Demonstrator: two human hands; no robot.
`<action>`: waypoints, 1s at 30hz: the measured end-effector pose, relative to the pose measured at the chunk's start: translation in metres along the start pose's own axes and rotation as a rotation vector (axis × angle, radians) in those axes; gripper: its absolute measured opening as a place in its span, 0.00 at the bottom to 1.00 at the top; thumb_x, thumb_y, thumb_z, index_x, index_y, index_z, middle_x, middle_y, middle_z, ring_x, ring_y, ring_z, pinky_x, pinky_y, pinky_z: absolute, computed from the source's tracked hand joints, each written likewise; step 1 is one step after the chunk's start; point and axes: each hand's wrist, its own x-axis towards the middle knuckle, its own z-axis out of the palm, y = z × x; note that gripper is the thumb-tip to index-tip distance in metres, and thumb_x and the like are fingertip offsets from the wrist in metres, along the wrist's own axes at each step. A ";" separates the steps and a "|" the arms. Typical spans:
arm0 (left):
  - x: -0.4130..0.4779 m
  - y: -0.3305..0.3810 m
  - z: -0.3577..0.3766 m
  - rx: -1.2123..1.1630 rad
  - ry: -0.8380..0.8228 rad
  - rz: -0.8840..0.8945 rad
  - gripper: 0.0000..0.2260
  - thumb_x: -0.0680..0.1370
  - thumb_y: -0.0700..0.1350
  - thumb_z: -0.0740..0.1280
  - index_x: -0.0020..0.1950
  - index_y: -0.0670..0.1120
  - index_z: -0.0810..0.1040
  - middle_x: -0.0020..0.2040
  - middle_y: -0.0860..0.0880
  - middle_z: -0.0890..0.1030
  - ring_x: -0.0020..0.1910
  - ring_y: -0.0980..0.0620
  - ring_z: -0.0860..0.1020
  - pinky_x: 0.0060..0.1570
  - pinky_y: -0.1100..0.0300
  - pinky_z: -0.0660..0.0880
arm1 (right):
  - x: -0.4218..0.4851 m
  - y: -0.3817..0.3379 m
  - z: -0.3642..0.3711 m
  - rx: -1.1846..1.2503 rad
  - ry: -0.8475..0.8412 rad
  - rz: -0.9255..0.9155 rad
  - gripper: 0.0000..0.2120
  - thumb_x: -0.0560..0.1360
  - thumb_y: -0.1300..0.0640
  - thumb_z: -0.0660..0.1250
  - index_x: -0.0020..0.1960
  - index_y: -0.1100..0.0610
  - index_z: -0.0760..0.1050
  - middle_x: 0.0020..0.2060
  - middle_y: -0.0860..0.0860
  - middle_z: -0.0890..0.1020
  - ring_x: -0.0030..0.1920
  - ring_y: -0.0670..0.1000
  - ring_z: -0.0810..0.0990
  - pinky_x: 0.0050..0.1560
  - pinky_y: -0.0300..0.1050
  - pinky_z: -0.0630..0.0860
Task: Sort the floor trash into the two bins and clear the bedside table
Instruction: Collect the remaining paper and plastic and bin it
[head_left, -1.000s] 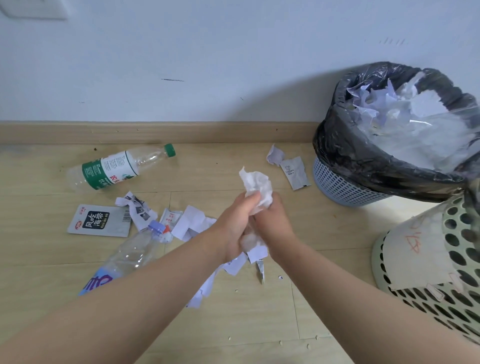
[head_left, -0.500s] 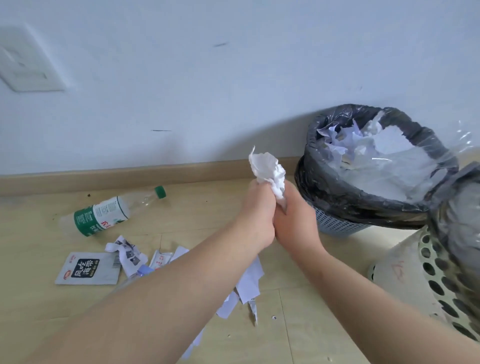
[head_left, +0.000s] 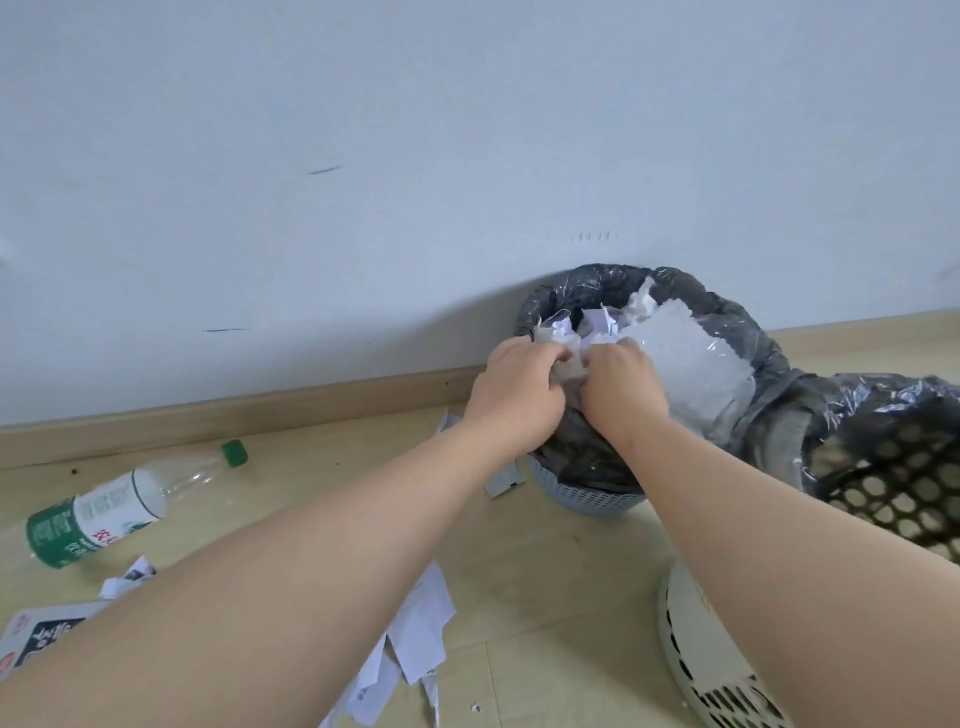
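- Two hands meet over the near rim of the blue bin (head_left: 592, 499), which has a dark bag (head_left: 582, 291) as a liner and stands against the wall (head_left: 363, 156).
- The left hand (head_left: 514, 395) has its grip closed, fingers curled down on a grey-white wad (head_left: 569, 369) at the mouth of the bin.
- The right hand (head_left: 621, 384) is just beside it, the grip also closed on the same wad from the other side.
- Inside the bin, crumpled paper (head_left: 602, 325) and a clear plastic sheet (head_left: 691, 364) fill it almost to the rim.
- A second bin (head_left: 717, 670), white with holes, stands near on the right; its own dark bag (head_left: 883, 410) touches the first one.
- On the floor (head_left: 545, 571) to the left lies a plastic bottle (head_left: 119, 509) with a green cap and a green label, on its side, near the baseboard (head_left: 234, 415).
- White paper scraps (head_left: 415, 639) lie under the left forearm, and one more scrap (head_left: 124, 577) lies below the bottle.
- A flat packet (head_left: 36, 636) with dark print is at the left edge, partly hidden by the arm.
- A small grey wrapper (head_left: 501, 480) lies beside the foot of the blue bin.
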 end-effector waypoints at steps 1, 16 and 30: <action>0.000 -0.003 0.000 0.010 0.010 0.022 0.18 0.75 0.38 0.58 0.64 0.46 0.73 0.61 0.45 0.74 0.68 0.46 0.63 0.65 0.50 0.65 | 0.003 0.003 0.001 0.013 -0.084 0.016 0.09 0.78 0.64 0.57 0.51 0.63 0.75 0.48 0.59 0.74 0.58 0.60 0.73 0.50 0.46 0.70; -0.007 -0.012 0.002 -0.154 0.105 -0.014 0.19 0.79 0.39 0.57 0.70 0.46 0.64 0.71 0.51 0.63 0.69 0.53 0.64 0.58 0.64 0.60 | 0.012 0.002 0.010 -0.227 -0.140 -0.030 0.13 0.76 0.61 0.58 0.58 0.55 0.75 0.54 0.57 0.71 0.59 0.57 0.69 0.56 0.47 0.68; -0.046 -0.076 -0.032 -0.082 0.304 -0.158 0.15 0.75 0.36 0.59 0.59 0.47 0.76 0.56 0.48 0.77 0.52 0.53 0.75 0.42 0.70 0.62 | -0.038 -0.082 0.021 0.349 0.610 -0.444 0.16 0.65 0.62 0.56 0.47 0.60 0.79 0.42 0.57 0.81 0.44 0.62 0.77 0.45 0.53 0.72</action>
